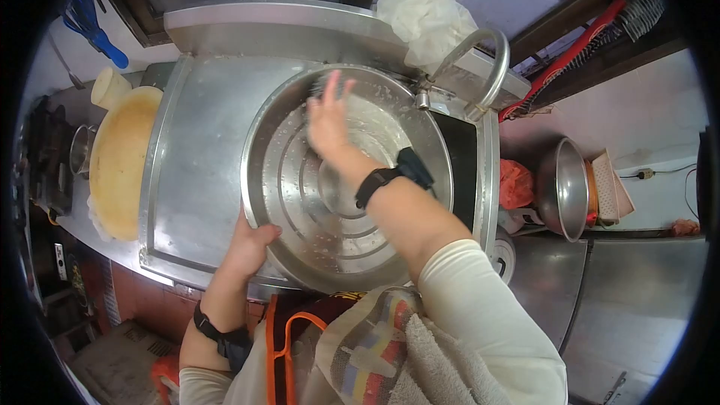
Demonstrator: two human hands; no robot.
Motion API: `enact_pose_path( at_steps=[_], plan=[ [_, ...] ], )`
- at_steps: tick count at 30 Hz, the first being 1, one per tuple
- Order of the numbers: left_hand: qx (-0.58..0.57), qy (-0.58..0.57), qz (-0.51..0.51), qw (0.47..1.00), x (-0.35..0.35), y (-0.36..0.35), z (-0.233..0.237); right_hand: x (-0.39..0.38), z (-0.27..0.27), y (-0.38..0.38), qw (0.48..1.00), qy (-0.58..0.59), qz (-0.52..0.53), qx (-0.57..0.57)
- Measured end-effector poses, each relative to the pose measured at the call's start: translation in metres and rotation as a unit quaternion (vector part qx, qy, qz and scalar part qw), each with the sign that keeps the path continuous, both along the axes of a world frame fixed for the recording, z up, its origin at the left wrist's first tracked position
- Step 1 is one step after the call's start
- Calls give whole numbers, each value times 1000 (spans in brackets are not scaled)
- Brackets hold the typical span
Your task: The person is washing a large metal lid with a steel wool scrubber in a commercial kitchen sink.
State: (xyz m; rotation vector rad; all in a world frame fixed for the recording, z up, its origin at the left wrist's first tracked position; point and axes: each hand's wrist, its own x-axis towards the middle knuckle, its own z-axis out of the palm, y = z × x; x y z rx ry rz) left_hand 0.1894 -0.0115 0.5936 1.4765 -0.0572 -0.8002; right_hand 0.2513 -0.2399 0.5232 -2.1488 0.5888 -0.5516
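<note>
A large round metal basin (289,232) with ringed grooves and wet, soapy-looking spots inside sits tilted over the sink end of the steel counter. My left hand (251,246) grips its rim at the lower left, thumb over the edge and fingers hidden beneath. Inside the basin, my right hand (328,124) reaches to the far upper wall. Its fingers press on a dark, wiry steel wool scrubber (318,88), partly covered by the hand.
A curved faucet (495,75) stands behind the basin's right side, beside a white plastic bag (426,15). Left of the steel counter (202,150) is a round wooden board (124,169). A metal bowl (568,191) leans at the right. A blue whisk (86,19) hangs upper left.
</note>
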Motion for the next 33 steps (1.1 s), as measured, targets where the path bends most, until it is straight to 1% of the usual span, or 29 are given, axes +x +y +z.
enact_pose_path(
  at_steps=[1, 2, 3, 4, 5, 6, 8, 10, 12, 14, 16, 18, 20, 22, 24, 26, 28, 30, 32, 33],
  plan=[
    [7, 1, -1, 1000, 0, 0, 1, 0, 26, 25, 995, 16, 23, 95],
    [-1, 4, 2, 1000, -1, -1, 1, -2, 30, 48, 988, -11, 49, 149],
    [-9, 7, 6, 1000, -1, -1, 1, -6, 15, 65, 967, -86, 107, 215],
    [-17, 10, 9, 1000, -1, -1, 1, -22, 29, 77, 956, -45, 155, 245],
    [-26, 7, 8, 1000, -1, -1, -1, -42, 28, 84, 947, -36, 211, 239],
    [-35, 3, 7, 999, -1, -1, -5, -62, 28, 90, 935, -28, 266, 231],
    [-45, 3, -5, 999, 1, 3, -11, -103, 26, 97, 929, 25, 334, 156],
    [-50, 13, -29, 998, 5, 5, -15, -145, 28, 93, 920, 84, 379, 53],
    [-59, 15, -16, 998, 2, 1, -9, -179, 37, 75, 888, 166, 419, -86],
    [-50, 25, -18, 998, 2, 2, -4, -204, 33, 51, 884, 221, 386, -143],
    [-29, 42, -37, 998, 4, 4, -3, -217, 29, 20, 881, 316, 291, -198],
    [-27, 37, -38, 998, 4, 3, -2, -224, 7, -15, 894, 348, 141, -245],
    [-18, 34, -41, 998, 5, 2, -1, -214, -9, -56, 909, 301, 56, -282],
    [-4, 30, -47, 998, 5, 2, -1, -189, -30, -86, 936, 233, 12, -262],
    [5, 6, -45, 999, 4, 2, 0, -148, -36, -92, 938, 212, -2, -275],
    [16, -10, -50, 999, 4, 1, -1, -103, -32, -82, 955, 150, 1, -257],
    [32, -19, -62, 997, 6, 3, -1, -53, -29, -60, 961, 80, 33, -262],
    [39, -23, -49, 998, 4, 0, 7, -26, -2, -15, 982, 68, 73, -158],
    [38, -20, -41, 998, 4, -1, 10, -29, 27, 21, 974, 125, 161, -99],
    [34, -16, -39, 999, 5, -1, 10, -37, 34, 37, 967, 126, 205, -80]
  ],
)
